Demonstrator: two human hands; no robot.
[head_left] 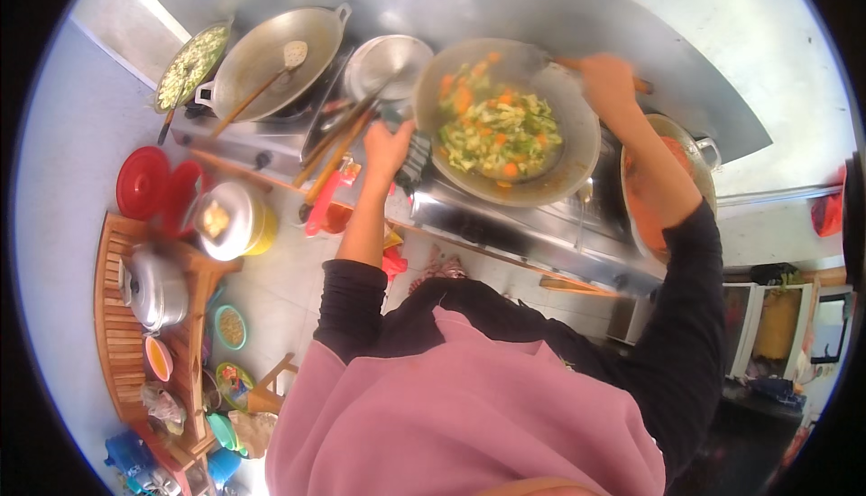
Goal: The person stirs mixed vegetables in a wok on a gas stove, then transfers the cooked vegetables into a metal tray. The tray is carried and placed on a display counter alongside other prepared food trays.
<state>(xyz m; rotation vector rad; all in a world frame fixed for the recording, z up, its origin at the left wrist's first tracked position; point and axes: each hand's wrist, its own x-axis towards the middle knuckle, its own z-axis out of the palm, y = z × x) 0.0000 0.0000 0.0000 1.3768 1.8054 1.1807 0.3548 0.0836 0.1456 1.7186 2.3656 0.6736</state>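
Observation:
A large grey wok (579, 135) stands on the stove, tilted or seen at an angle. Chopped green vegetables and orange carrot pieces (501, 126) lie in liquid inside it. My right hand (609, 86) is closed round the wooden handle of a spatula (534, 60), whose blurred head is at the wok's far right side. My left hand (388, 146) is closed on a dark striped cloth (415, 160) at the wok's left edge; the cloth hides the wok's handle there. Wooden-handled utensils (336, 149) lie just left of that hand.
Left of the wok are a metal lid (388, 63), another wok (236, 81) with a ladle, and a pan of chopped greens (189, 68). A pan of orange-red food (645, 203) sits under my right forearm. A wooden bench (113, 289) with pots stands at left.

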